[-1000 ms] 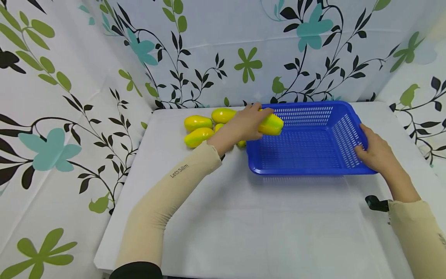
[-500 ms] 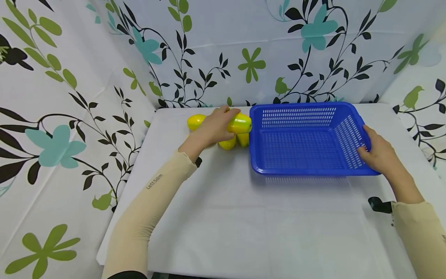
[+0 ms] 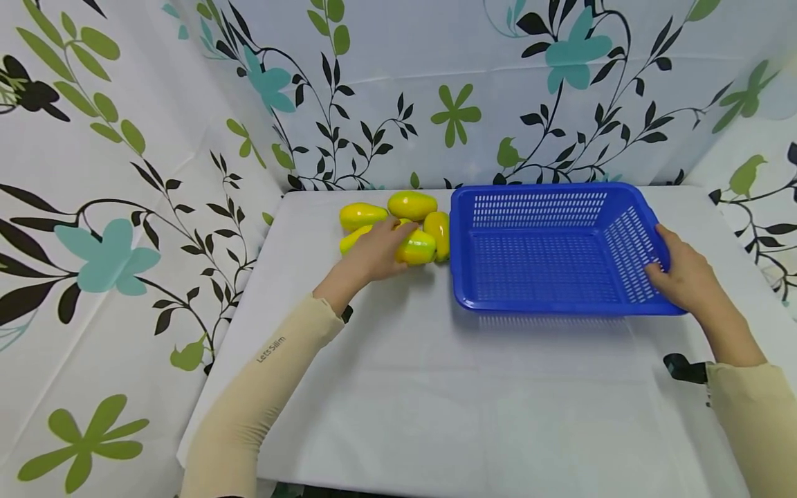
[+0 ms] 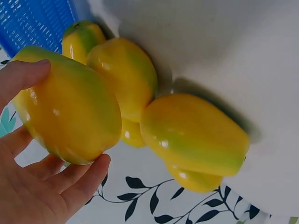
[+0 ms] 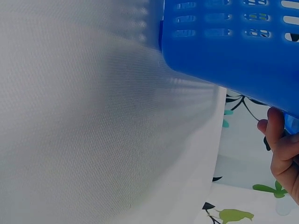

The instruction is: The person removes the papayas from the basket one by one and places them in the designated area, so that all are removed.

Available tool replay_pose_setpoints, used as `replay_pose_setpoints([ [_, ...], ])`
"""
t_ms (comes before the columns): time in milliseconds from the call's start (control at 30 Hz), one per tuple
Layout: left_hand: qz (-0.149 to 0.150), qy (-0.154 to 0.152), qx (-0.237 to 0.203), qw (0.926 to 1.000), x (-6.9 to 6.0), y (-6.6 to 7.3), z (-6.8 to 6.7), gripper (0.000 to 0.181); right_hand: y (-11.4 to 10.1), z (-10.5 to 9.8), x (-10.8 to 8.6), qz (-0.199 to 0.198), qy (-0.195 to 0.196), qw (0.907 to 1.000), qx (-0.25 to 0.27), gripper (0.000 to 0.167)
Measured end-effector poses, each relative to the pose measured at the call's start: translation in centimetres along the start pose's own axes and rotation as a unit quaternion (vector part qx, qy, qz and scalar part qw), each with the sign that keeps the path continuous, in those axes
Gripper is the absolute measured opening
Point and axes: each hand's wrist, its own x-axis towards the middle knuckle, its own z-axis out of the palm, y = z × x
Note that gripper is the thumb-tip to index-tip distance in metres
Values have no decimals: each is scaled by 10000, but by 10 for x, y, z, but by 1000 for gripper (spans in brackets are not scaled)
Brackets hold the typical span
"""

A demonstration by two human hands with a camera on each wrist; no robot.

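My left hand (image 3: 372, 254) grips a glossy yellow-green fruit (image 3: 416, 247), shaped like a mango or papaya, at the front of a cluster. In the left wrist view, the thumb lies on one side of that fruit (image 4: 70, 107) and the fingers on the other. Several like fruits lie close by, among them one at the back (image 3: 412, 205) and one beside the basket (image 3: 438, 234). With the right hand (image 3: 685, 271) I hold the right rim of a blue slotted plastic basket (image 3: 529, 306). Nothing lies inside the basket. Only part of the right hand shows in the right wrist view.
A white table (image 3: 473, 408) carries everything. Patterned curtains (image 3: 373, 83) with leaves and flowers hang behind it and on both sides. The basket's left wall stands right beside the fruit cluster.
My left hand has carried the fruit leftward from over the basket's left edge and lowered it at the fruit cluster. The right hand has stayed on the basket's rim.
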Motion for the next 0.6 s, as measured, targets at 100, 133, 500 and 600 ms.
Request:
replay_pose_setpoints([
  [100,-9,-53,150,9999,-1,2,9,72,0,0,0,7,-9,10000,-12,74],
  [133,0,-68,205,9998,-1,3,11,72,0,0,0,15,-8,10000,-16,74],
  [500,69,-179,426,9989,-7,15,35,69,0,1,-1,-23,87,10000,-15,74],
  [600,24,-195,458,9988,-8,14,43,69,-1,1,-1,-28,75,10000,3,74],
])
